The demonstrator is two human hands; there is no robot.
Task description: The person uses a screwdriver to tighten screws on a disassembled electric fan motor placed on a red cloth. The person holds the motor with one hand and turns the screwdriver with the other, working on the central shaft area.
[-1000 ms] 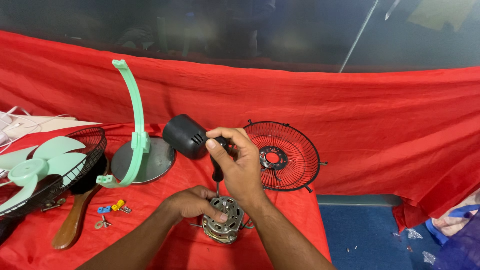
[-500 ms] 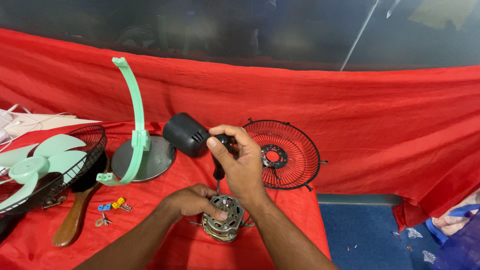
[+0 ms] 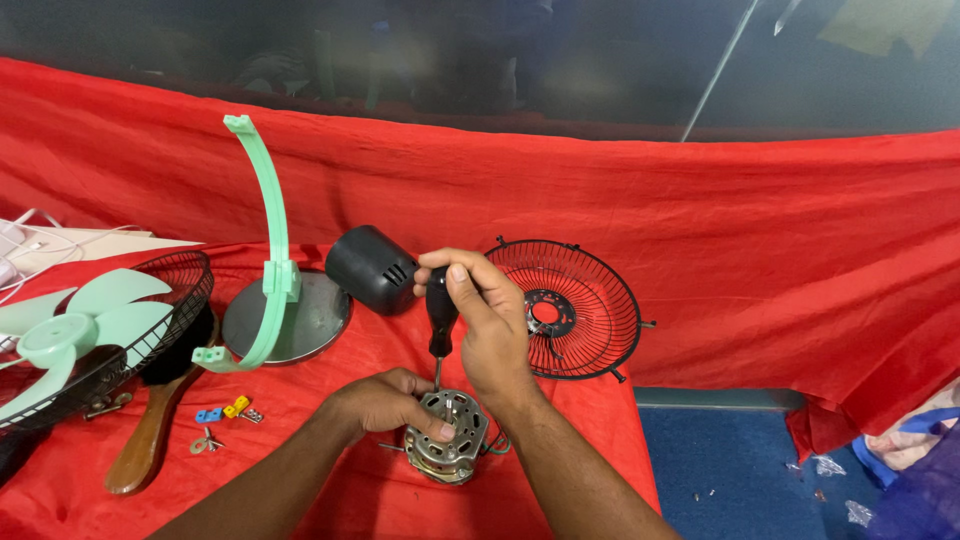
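Observation:
A small metal fan motor (image 3: 447, 443) rests on the red cloth in front of me. My left hand (image 3: 385, 400) steadies it, thumb and fingers over its top rim. My right hand (image 3: 480, 315) grips the black handle of a screwdriver (image 3: 440, 310) held upright, its shaft pointing down into the top of the motor. A black plastic motor cover (image 3: 368, 268) lies just behind the screwdriver.
A black wire fan guard (image 3: 570, 310) leans against the cloth at right. A green curved bracket (image 3: 272, 262) stands on a round metal base (image 3: 290, 318). At left lie green fan blades (image 3: 75, 320) in another guard, a wooden-handled brush (image 3: 150, 430) and small loose screws and clips (image 3: 225, 415).
My right hand has shifted slightly on the screwdriver handle, as if turning it. The left hand stays on the motor.

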